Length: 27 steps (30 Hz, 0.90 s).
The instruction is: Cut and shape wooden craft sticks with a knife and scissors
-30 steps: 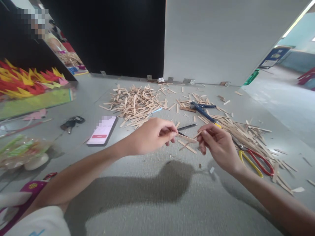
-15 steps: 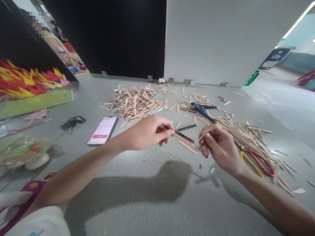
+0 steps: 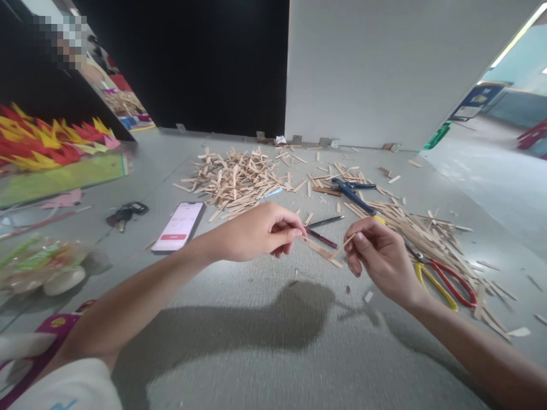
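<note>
My left hand (image 3: 267, 233) is closed in a pinch, with a thin flat wooden stick (image 3: 317, 248) running out from its fingertips toward the lower right. A second slim stick (image 3: 341, 249) is pinched in my right hand (image 3: 378, 259); its free end slants down to the left, close to the first stick. Whether the two sticks touch, I cannot tell. Just behind the fingers lie a dark pen (image 3: 325, 221) and a dark red pen (image 3: 322, 238) on the grey surface.
Beyond my hands is a heap of short wooden sticks (image 3: 235, 176). Longer strips (image 3: 421, 233) lie right, with blue-handled pliers (image 3: 354, 196) and red-and-yellow-handled pliers (image 3: 444, 279). Leftward are a phone (image 3: 179, 226), keys (image 3: 127, 213) and a clear bag (image 3: 43, 265). Upright black and white panels (image 3: 350, 74) stand behind.
The stick in my right hand now reaches further to the lower left from the fingertips. My left hand has shifted very slightly right; its stick now overlaps the loose stick below.
</note>
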Tool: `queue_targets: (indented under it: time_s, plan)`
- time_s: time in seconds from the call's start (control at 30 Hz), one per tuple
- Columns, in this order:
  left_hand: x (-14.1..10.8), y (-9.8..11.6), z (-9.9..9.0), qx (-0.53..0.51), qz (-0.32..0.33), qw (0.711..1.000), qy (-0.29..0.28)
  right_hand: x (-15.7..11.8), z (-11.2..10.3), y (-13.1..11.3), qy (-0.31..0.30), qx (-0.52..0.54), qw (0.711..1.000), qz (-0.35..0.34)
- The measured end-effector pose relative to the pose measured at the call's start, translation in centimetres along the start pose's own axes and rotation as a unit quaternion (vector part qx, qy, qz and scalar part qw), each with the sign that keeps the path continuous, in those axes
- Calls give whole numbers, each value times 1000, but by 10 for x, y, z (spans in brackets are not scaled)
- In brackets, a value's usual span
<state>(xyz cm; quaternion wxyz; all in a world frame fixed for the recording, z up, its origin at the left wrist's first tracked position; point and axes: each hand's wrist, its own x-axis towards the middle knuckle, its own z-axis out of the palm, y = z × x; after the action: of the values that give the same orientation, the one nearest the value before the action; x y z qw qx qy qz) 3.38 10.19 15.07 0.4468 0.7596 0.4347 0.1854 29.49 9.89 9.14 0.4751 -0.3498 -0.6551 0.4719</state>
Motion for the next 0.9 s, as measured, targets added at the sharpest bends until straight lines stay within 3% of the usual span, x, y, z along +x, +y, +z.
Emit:
queue_targets:
  time_s: [0.4, 0.9]
  plan:
    - [0, 2, 3, 4, 7, 1000, 20, -2, 3, -2, -4, 4, 1000, -4]
    - [4, -1, 8, -93, -16, 995, -25, -12, 14, -9, 66, -22, 997, -33]
